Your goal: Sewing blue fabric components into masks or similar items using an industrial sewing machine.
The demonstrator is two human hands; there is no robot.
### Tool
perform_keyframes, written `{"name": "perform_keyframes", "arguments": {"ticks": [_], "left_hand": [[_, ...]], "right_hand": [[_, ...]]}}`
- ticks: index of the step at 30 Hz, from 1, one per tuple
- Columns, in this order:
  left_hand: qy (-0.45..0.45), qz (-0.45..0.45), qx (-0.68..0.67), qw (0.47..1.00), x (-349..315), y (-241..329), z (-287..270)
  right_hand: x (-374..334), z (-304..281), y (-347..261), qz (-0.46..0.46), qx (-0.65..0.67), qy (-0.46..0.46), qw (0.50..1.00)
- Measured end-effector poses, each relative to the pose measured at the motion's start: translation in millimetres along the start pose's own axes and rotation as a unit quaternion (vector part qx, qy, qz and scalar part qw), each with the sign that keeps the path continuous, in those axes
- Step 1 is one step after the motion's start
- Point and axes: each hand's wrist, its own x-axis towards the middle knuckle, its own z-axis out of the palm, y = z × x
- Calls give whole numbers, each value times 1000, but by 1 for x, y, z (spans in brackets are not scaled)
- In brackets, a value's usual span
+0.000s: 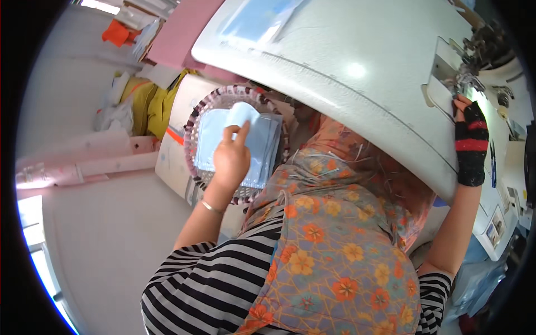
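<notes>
My left hand (231,159) reaches over a round basket (190,134) wrapped in dark and pale strips. Its fingers are closed on the curled-up edge of a light blue sheet (243,113), fabric or film. Beneath it lies a stack of similar blue sheets (261,151), some with a clear, shiny layer. My right hand (472,142), in a black fingerless glove with red bands, is at the sewing machine (469,81) on the far right. Its bare fingertips are drawn together beside the needle area; whatever they hold, if anything, is too small to make out.
A white worktable (335,61) runs across the top, with a clear-wrapped blue packet (257,22) on it. A dark pen-like tool (493,162) lies beside my right wrist. Yellow cloth (159,106) is heaped left of the basket. Blue sheets (477,287) hang at lower right.
</notes>
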Motion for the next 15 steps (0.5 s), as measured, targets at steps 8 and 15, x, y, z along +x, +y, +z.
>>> {"name": "perform_keyframes", "arguments": {"ticks": [8,15], "left_hand": [[97,105,-189,972,94,40,-30],[31,85,61,994,239,41,-26]], "right_hand": [[-18,4,7,18,-11,-8,1000],[-10,1,-18,28,24,15,999]]}}
